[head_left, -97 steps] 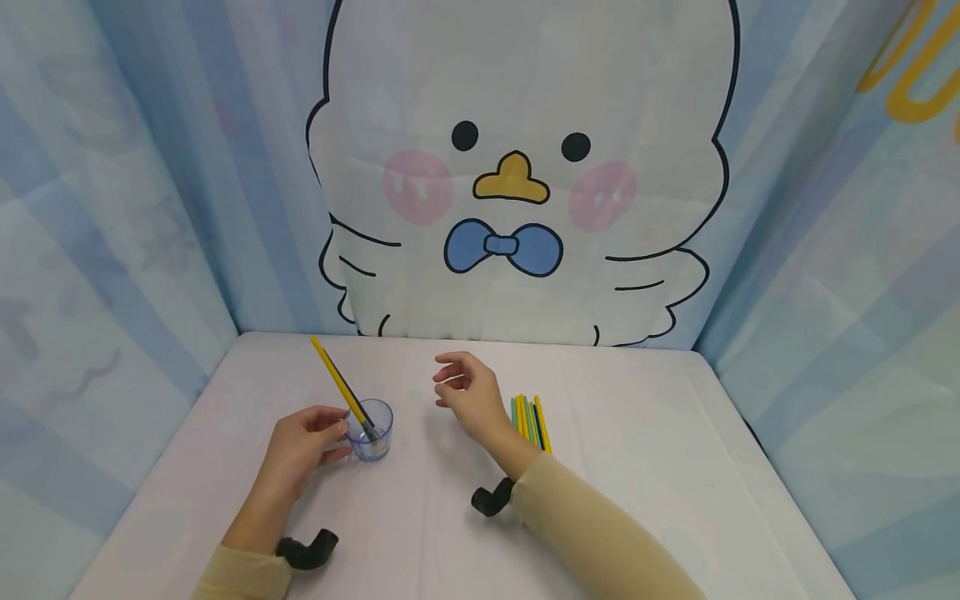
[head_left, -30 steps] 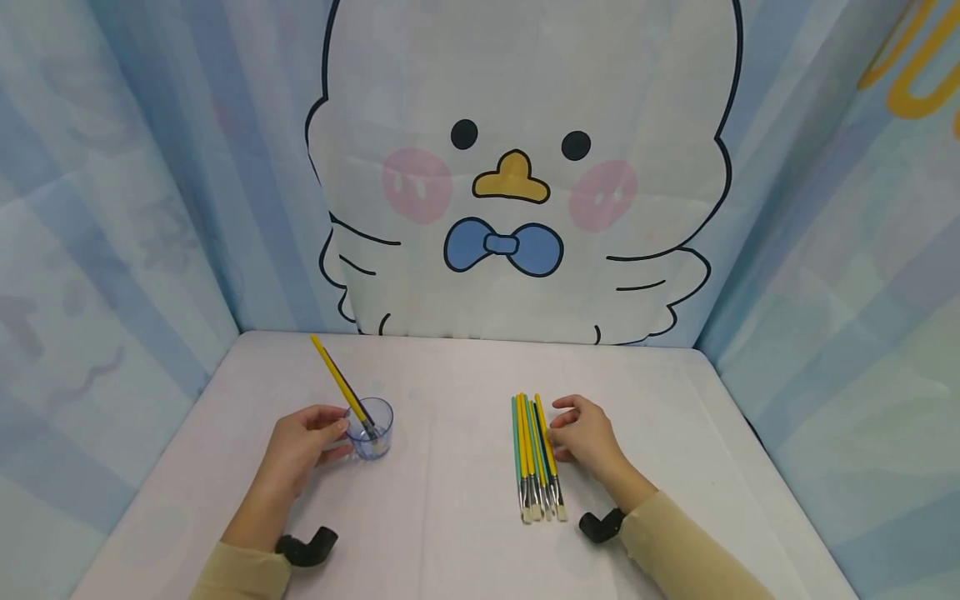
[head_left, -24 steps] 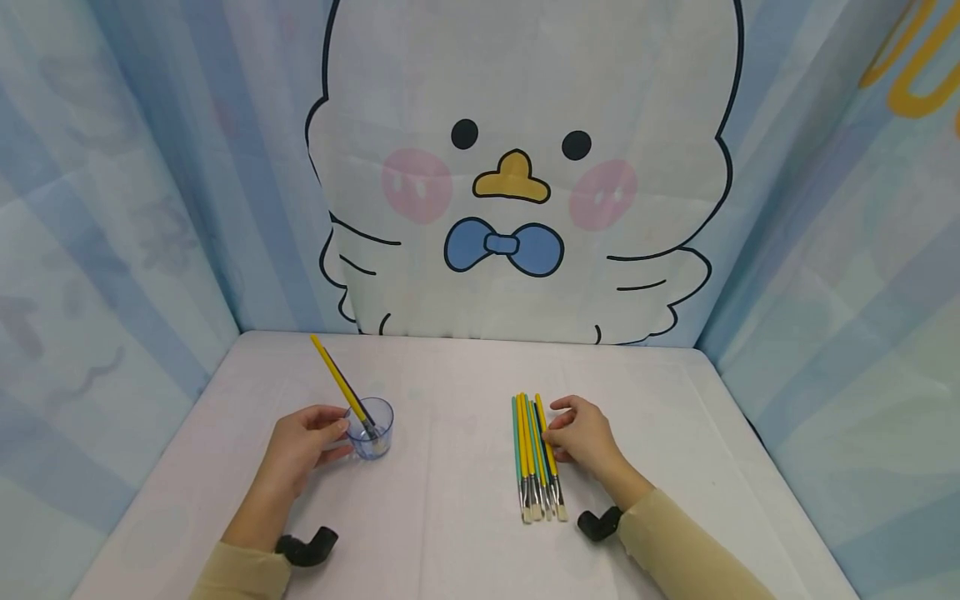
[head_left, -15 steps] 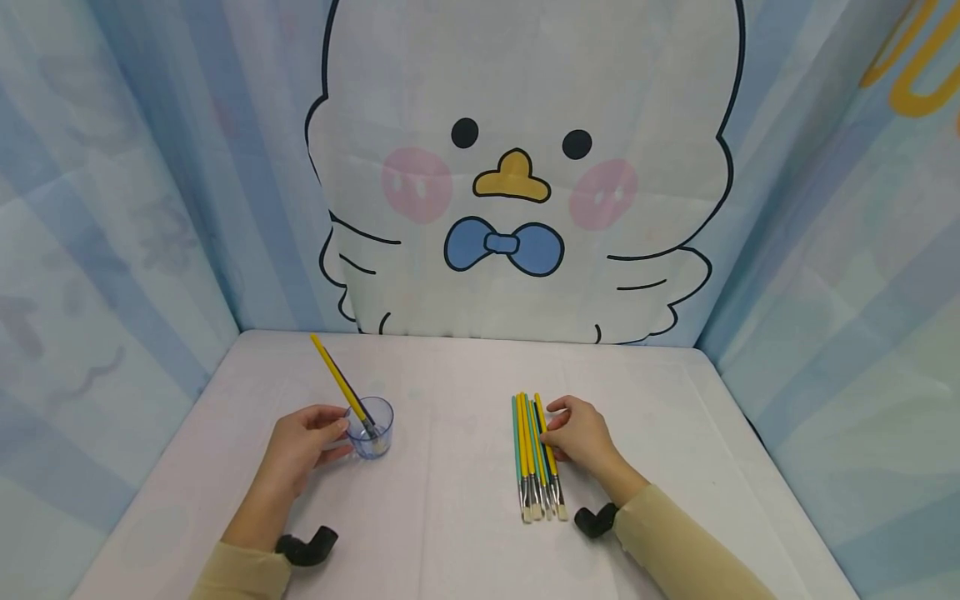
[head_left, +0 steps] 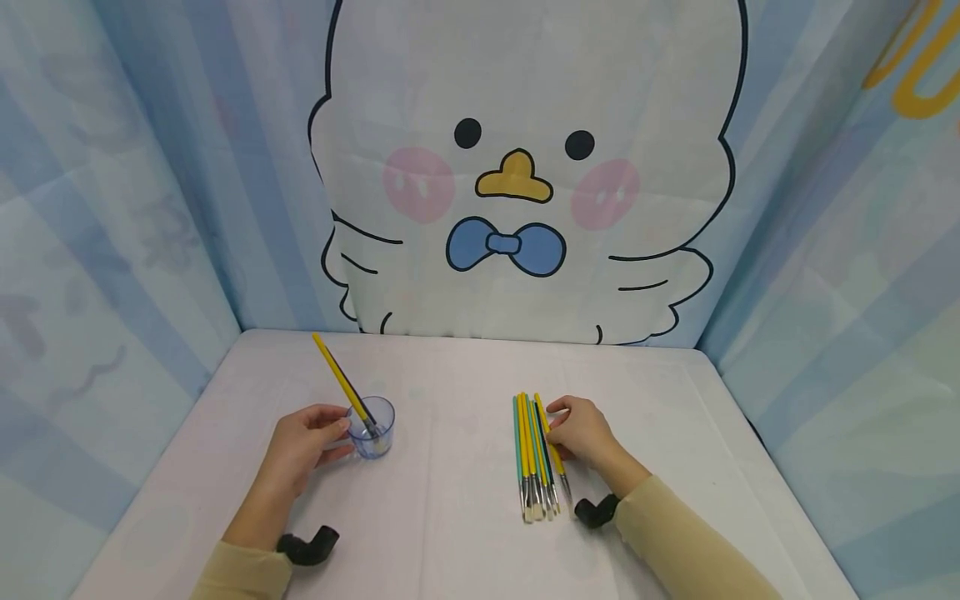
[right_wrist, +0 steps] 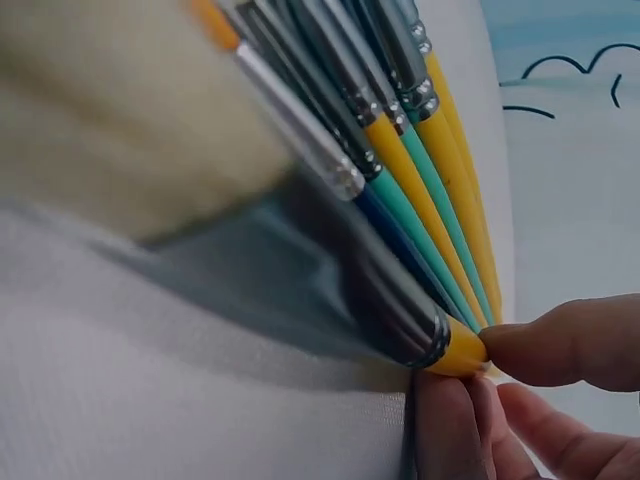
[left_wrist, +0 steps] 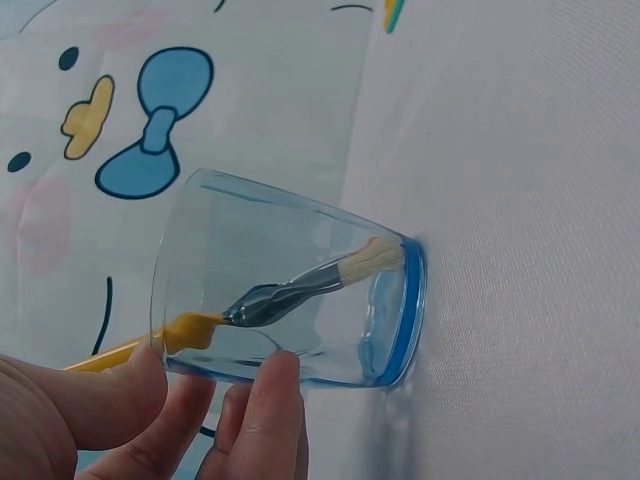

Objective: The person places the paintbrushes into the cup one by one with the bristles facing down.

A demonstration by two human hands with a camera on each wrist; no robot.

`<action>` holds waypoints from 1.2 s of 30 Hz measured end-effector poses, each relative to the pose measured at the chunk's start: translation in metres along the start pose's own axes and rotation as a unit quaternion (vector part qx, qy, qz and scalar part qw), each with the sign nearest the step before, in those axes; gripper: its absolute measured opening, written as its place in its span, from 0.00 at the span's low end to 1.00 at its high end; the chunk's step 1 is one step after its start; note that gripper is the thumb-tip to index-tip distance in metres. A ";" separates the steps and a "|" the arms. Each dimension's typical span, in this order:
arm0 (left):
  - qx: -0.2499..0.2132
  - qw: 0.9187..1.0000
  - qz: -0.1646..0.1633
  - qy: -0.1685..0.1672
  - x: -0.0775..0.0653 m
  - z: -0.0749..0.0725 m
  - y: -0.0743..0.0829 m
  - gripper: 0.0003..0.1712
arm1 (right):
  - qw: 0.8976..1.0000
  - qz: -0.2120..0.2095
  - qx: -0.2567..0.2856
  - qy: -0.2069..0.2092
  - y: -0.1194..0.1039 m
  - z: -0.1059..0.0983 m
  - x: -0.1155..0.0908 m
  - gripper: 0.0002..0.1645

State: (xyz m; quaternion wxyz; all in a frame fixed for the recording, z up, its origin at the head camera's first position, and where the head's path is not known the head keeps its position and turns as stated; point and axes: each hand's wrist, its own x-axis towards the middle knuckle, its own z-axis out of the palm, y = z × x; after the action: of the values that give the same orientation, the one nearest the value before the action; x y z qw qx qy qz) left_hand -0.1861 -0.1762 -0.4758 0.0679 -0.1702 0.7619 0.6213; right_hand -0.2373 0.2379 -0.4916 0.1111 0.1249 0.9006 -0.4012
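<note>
At 1 o'clock from the seat, the right hand (head_left: 588, 435) pinches a yellow-handled paintbrush (right_wrist: 463, 348) between thumb and fingers, its ferrule angled to 5 o'clock beside a row of paintbrushes (head_left: 532, 454). At 11 o'clock, the left hand (head_left: 300, 442) is clamped on a clear blue tumbler (left_wrist: 290, 235) holding two tilted paintbrushes (head_left: 341, 380). Bird-print backdrop (head_left: 525, 92): 12 o'clock.

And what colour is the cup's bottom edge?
Blue. The cup's bottom edge shows best in the left wrist view.
</note>
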 end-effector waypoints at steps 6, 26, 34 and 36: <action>0.000 1.000 -0.006 0.001 0.001 0.000 0.000 0.23 | 1.000 0.015 0.026 -0.008 0.001 -0.001 0.002 0.28; -0.006 1.000 -0.005 -0.003 -0.001 -0.001 0.003 0.23 | 0.995 -0.029 0.097 -0.010 -0.030 0.000 0.003 0.31; -0.007 1.000 -0.001 -0.006 0.000 -0.002 0.001 0.23 | 0.987 -0.080 0.137 -0.004 -0.047 0.008 0.002 0.31; -0.005 1.000 -0.001 -0.006 0.000 -0.002 0.001 0.22 | 0.986 -0.094 0.141 0.002 -0.052 0.010 0.002 0.30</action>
State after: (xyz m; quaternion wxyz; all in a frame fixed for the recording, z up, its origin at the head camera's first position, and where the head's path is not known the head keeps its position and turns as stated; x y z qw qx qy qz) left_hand -0.1859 -0.1774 -0.4742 0.0723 -0.1680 0.7582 0.6259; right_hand -0.2542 0.1969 -0.4623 0.0522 0.0555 0.8430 -0.5325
